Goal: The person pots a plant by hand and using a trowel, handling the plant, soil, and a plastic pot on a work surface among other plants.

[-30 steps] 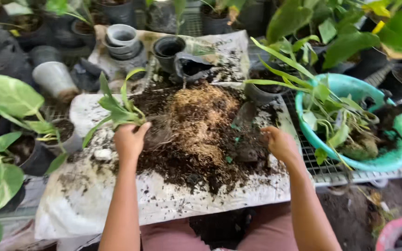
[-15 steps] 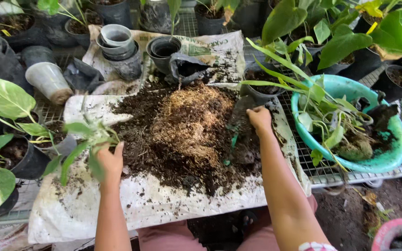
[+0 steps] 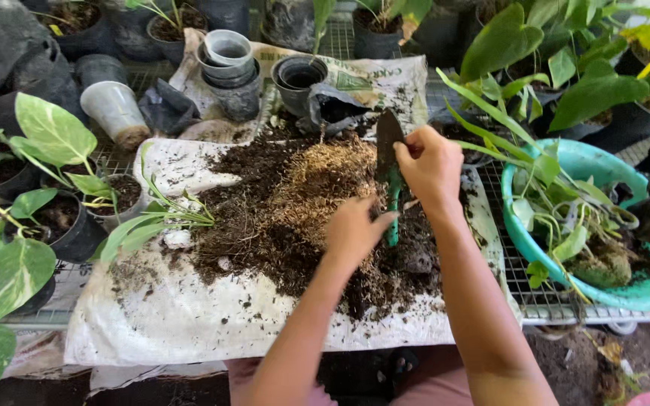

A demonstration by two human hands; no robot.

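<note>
A small trowel with a dark blade (image 3: pixel 387 134) and a green handle (image 3: pixel 393 197) stands upright over a pile of dark soil and pale fibre (image 3: pixel 295 203). My right hand (image 3: pixel 432 164) grips it where blade meets handle. My left hand (image 3: pixel 353 231) reaches in from below, its fingers closed around the lower end of the green handle. A small uprooted plant with long green leaves (image 3: pixel 156 219) lies on the white sack (image 3: pixel 189 316) at the left edge of the soil, away from both hands.
A teal basin (image 3: pixel 524 225) holding uprooted plants and soil clumps sits at the right on the wire mesh bench (image 3: pixel 524 282). Stacked black pots (image 3: pixel 299 77) and grey pots (image 3: pixel 227 53) stand behind the soil. An overturned grey pot (image 3: pixel 114 111) and potted leafy plants (image 3: pixel 54 139) are at the left.
My left hand let go of the small plant, which now lies on the sack, and moved right to the trowel handle. My right hand lifted the trowel upright.
</note>
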